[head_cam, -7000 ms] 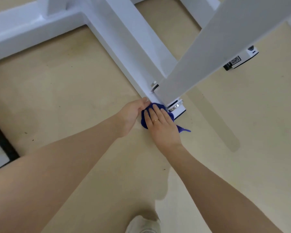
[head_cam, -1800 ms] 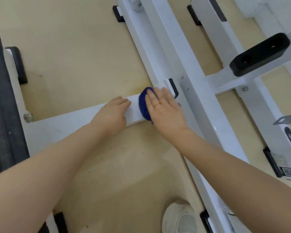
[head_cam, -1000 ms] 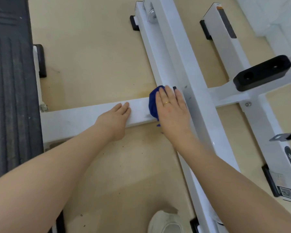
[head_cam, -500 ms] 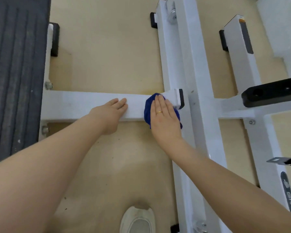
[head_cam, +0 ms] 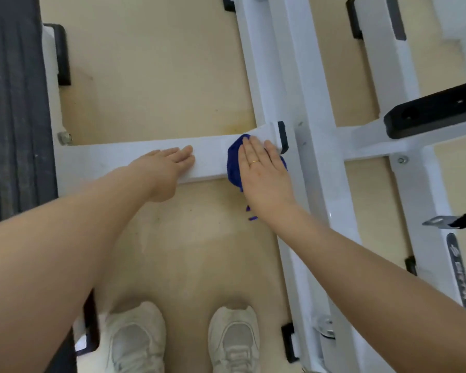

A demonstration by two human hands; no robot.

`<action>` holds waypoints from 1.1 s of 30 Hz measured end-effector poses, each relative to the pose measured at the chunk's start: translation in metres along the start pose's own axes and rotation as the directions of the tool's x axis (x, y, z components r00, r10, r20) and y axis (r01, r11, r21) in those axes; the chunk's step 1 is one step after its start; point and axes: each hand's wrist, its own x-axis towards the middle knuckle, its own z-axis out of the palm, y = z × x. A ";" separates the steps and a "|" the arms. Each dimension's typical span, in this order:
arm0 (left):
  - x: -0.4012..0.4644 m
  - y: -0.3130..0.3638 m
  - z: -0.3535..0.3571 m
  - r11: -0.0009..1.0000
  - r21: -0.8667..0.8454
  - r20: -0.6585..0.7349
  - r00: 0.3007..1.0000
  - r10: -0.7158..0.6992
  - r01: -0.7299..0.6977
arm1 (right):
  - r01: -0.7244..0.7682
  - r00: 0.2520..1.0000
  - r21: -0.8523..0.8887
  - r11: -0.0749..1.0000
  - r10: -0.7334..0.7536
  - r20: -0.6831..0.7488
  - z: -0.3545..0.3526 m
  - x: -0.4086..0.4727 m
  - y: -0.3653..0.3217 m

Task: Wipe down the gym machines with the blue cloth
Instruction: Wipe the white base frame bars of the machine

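Observation:
A white horizontal bar of the gym machine frame runs low across the floor. The blue cloth lies bunched on the bar's right end, near its black end cap. My right hand presses flat on the cloth with straight fingers, covering most of it. A little cloth hangs below the bar's near edge. My left hand rests flat on the bar to the left of the cloth, fingers straight, holding nothing.
A long white frame beam runs front to back at the right of the bar. A black pad sticks out at the right. A dark ribbed mat fills the left edge. My white shoes stand on the beige floor.
The view has tilted back, so both shoes now show. My right hand still presses the cloth at the bar's right end; my left hand stays flat on the bar.

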 end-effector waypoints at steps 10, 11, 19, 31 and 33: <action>0.011 -0.020 -0.044 0.991 -0.008 -0.055 0.989 0.136 -0.137 | -0.055 0.994 0.256 0.965 0.029 0.102 -0.066 0.018 0.033; 0.012 -0.024 -0.052 0.991 -0.017 -0.062 0.989 0.132 -0.133 | -0.078 0.996 0.322 0.943 0.060 0.066 -0.075 0.026 0.044; 0.033 -0.066 -0.122 0.997 -0.037 -0.240 0.969 0.051 -0.062 | -0.295 0.891 0.782 0.550 0.454 0.018 -0.070 0.114 0.069; -0.053 -0.088 -0.243 0.919 -0.393 -0.371 0.920 -0.125 -0.033 | -0.367 0.732 0.723 -0.585 0.298 0.612 -0.213 0.141 0.059; -0.076 -0.086 -0.273 0.885 -0.464 -0.389 0.907 -0.162 -0.041 | -0.350 0.759 0.713 -0.607 0.262 0.596 -0.241 0.131 0.066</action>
